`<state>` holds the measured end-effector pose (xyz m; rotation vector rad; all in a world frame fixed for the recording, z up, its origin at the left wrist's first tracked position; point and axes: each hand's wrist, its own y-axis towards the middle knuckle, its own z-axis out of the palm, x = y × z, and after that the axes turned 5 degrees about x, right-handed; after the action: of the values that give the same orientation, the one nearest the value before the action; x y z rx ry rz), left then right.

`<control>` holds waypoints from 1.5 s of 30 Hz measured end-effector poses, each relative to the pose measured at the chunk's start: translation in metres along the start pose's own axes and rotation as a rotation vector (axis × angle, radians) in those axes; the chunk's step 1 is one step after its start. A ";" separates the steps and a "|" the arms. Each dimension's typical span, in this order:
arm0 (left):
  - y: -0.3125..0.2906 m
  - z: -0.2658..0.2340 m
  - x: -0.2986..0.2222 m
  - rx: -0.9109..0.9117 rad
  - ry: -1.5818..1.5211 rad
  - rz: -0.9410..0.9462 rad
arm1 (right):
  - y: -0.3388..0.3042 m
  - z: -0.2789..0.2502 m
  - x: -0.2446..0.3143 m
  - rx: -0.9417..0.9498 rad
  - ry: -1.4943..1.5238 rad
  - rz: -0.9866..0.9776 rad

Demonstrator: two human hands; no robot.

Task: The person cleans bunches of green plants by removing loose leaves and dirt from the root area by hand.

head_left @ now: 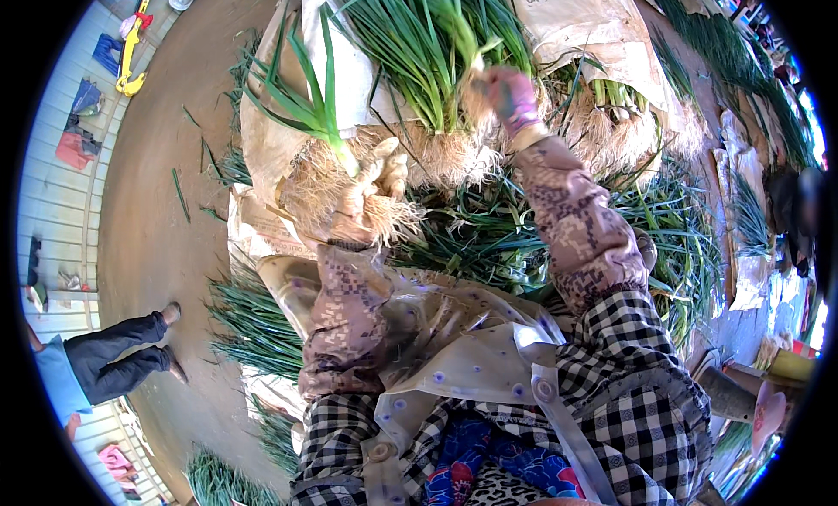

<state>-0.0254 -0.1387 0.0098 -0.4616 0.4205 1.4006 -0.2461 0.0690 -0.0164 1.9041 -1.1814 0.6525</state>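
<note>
My left hand, in a cream glove, is closed around a few green onions. Their leaves point up and away, and their shaggy, pale roots hang on both sides of the fingers. My right hand, in a stained glove, grips a green onion low, close to its roots; the leaves look smeared by motion. Just beyond both hands lies a heap of green onions, its roots turned toward me. The exact number of stalks in each hand is hidden by roots and fingers.
Loose green leaves cover the ground before my clear plastic apron. Pale sacking covers more onions at the far right. On the left, a person stands on the brown floor beside a light panelled wall.
</note>
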 end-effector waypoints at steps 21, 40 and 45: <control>-0.027 -0.010 0.047 -0.331 0.605 0.196 | -0.063 0.012 0.108 0.469 1.237 0.425; -0.029 -0.031 0.032 -0.221 -0.083 0.108 | -0.180 0.015 0.039 1.116 0.340 0.210; -0.040 -0.025 0.048 -0.157 -0.002 0.172 | -0.103 0.016 0.115 0.806 1.055 0.469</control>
<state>0.0201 -0.1162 -0.0344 -0.5621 0.3564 1.6084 -0.1032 0.0253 0.0251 1.3825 -0.6480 2.2932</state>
